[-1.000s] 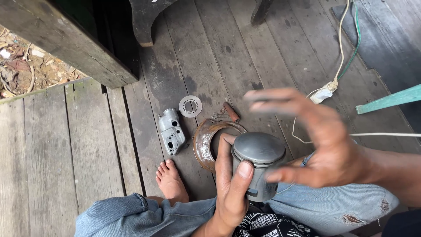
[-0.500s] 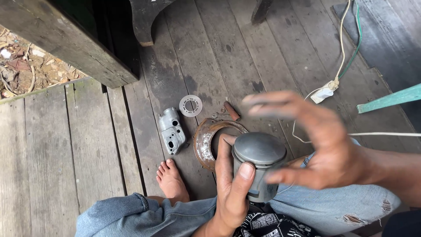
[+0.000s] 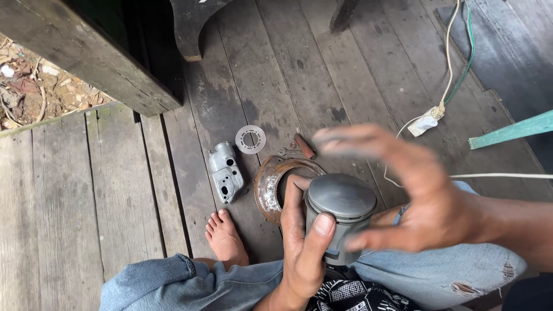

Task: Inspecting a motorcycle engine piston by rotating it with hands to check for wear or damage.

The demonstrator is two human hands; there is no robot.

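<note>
My left hand point(image 3: 302, 245) grips a grey metal piston point(image 3: 341, 214) from the left, thumb on its rim, holding it upright above my lap. My right hand point(image 3: 412, 193) hovers just right of the piston with fingers spread and blurred, its thumb touching the piston's side. A rusty round metal ring point(image 3: 271, 184) lies on the wooden floor just behind the piston, partly hidden by my left hand.
On the planks lie a grey metal cover point(image 3: 226, 171), a thin silver disc point(image 3: 250, 139), and a small brown piece point(image 3: 305, 146). White and green wires point(image 3: 446, 86) run at right by a teal bar point(image 3: 512, 130). My bare foot point(image 3: 224, 236) rests at bottom centre. A dark wooden beam point(image 3: 86, 55) crosses upper left.
My right hand's fingers have shifted slightly left over the piston and are blurred with motion. The left hand and piston stay put.
</note>
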